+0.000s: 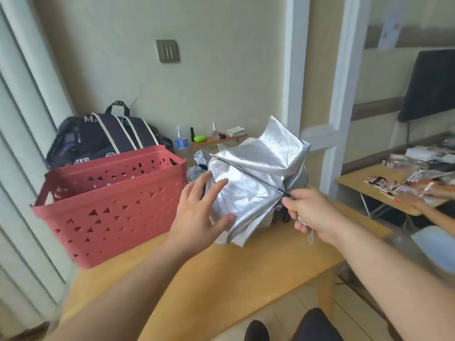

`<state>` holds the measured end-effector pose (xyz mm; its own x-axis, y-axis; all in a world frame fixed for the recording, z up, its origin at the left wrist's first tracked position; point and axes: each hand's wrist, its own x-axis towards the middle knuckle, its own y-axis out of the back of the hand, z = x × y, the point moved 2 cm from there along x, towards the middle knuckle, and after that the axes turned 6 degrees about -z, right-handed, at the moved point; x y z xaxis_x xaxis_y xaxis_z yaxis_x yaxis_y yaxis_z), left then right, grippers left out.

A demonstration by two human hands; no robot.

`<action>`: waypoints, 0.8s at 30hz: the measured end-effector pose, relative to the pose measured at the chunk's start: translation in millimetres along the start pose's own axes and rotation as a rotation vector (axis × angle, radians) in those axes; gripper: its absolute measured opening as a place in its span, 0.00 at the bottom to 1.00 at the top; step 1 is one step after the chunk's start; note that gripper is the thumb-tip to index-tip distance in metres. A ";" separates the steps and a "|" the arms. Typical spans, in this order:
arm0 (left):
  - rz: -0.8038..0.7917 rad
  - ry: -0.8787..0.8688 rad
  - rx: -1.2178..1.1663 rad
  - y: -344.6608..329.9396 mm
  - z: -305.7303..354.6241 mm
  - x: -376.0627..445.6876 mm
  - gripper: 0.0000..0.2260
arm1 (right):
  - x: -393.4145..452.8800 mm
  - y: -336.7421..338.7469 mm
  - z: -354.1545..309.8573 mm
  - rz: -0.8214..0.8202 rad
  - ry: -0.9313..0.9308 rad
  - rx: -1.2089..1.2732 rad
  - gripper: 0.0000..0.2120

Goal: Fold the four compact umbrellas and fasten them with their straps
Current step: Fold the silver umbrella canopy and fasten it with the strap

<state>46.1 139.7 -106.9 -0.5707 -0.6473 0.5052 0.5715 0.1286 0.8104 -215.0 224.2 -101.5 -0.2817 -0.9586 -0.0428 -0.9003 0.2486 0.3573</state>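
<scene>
Both forearms reach in from the bottom edge toward the middle of the frame. The left hand (199, 212) is spread wide, fingers straight and apart, palm turned toward the silver umbrella (248, 183); its fingertips and thumb lie against the crumpled canopy without gripping it. The right hand (311, 215) is clenched around the umbrella's lower end, right of center, knuckles up, with a pale strip of the umbrella poking out below the fist. One thin dark rib (246, 172) runs diagonally across the canopy from upper left down to that fist.

The umbrella is half collapsed, its shiny fabric bunched in loose folds, held just above the wooden table (221, 274) at center frame — its lower folds look to brush the tabletop, though I cannot tell for certain. Behind it, a patch of white patterned fabric (197, 166) shows; whether it is another umbrella I cannot tell. So one umbrella is plainly countable.

One red perforated basket (110, 207) stands on the table at left of center, just beside the left hand. One dark bag (103, 139) with white straps sits behind it. One small spray bottle (181, 141) and one green object (200, 138) sit near the back wall. At the right edge stands a second table (369, 188) with small items, and another person's hand (426, 198) — blurred — lies over it.
</scene>
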 end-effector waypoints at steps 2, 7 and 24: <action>-0.047 0.087 -0.087 9.4 -3.8 -9.5 0.29 | -3.9 -1.3 -6.8 -0.065 -0.019 -0.004 0.12; -0.048 0.128 -0.442 31.4 -16.2 -18.6 0.26 | 7.7 -5.5 -31.3 -0.327 -0.165 0.102 0.10; -0.129 0.474 -1.015 7.7 -49.6 20.8 0.33 | 85.2 48.8 -84.5 -0.527 -0.140 0.569 0.15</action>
<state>67.9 89.9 -104.8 -0.5023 -0.8593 0.0961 0.8627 -0.4906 0.1226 -254.8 142.9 -8.8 0.2240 -0.9529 -0.2043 -0.9477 -0.1641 -0.2737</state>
